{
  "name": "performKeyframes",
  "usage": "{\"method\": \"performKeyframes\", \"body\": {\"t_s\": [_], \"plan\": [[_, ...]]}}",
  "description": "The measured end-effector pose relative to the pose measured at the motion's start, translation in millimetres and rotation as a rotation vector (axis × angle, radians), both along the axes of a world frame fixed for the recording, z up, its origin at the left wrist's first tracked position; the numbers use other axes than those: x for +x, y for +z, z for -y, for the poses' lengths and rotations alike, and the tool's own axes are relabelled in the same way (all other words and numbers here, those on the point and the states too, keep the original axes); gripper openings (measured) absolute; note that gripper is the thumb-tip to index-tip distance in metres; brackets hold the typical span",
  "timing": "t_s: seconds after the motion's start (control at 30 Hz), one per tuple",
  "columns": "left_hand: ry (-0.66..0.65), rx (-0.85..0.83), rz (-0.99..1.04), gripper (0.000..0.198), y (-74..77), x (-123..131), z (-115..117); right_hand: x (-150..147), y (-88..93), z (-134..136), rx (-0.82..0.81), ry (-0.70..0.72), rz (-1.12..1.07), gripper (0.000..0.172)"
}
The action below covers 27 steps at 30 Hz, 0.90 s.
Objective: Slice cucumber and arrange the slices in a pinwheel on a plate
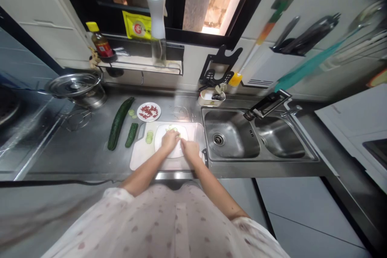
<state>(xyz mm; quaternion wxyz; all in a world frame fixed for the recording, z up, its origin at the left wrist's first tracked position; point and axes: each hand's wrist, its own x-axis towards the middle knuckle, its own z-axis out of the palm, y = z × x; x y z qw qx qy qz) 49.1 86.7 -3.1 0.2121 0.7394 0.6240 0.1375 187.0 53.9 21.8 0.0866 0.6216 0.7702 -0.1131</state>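
Observation:
A white plate (160,147) rests on a pale cutting board (139,157), with thin cucumber slices (173,127) near its far rim. Over the plate my left hand (170,140) and my right hand (190,151) come together, fingers closed in a pinch. Between the fingertips is a small pale green piece that looks like a cucumber slice, mostly hidden. More slices (149,137) are stacked on the board, left of the plate. Behind the board, a small white plate (139,115) holds chopped red bits. A cut cucumber piece (131,135) lies left of the board, beside a long cucumber (119,125).
A double steel sink (232,151) adjoins the board on the right, under a dark faucet (263,105). A black-handled knife (205,157) shows at the board's right edge. Back left stands a lidded pot (90,94). The shelf holds a spray bottle (157,28) and a sauce bottle (102,44).

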Motion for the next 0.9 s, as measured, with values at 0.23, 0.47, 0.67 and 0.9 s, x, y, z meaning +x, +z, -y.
{"method": "performKeyframes", "body": {"t_s": [0.23, 0.47, 0.67, 0.9], "plan": [[0.019, -0.015, 0.024, 0.021, 2.6, 0.0, 0.4, 0.9, 2.9, 3.0, 0.020, -0.021, -0.025, 0.038], [0.047, -0.037, 0.018, 0.020, 10.2, 2.5, 1.5, 1.2, 5.7, 6.6, 0.019, -0.090, -0.036, 0.037], [0.045, -0.027, -0.003, 0.018, 11.9, 3.8, 1.3, -2.4, 9.8, 4.3, -0.031, -0.088, 0.001, 0.037], [0.045, -0.037, -0.001, 0.016, 13.2, 3.5, 0.9, -1.6, 14.2, 0.7, -0.078, -0.073, 0.022, 0.037]]}}
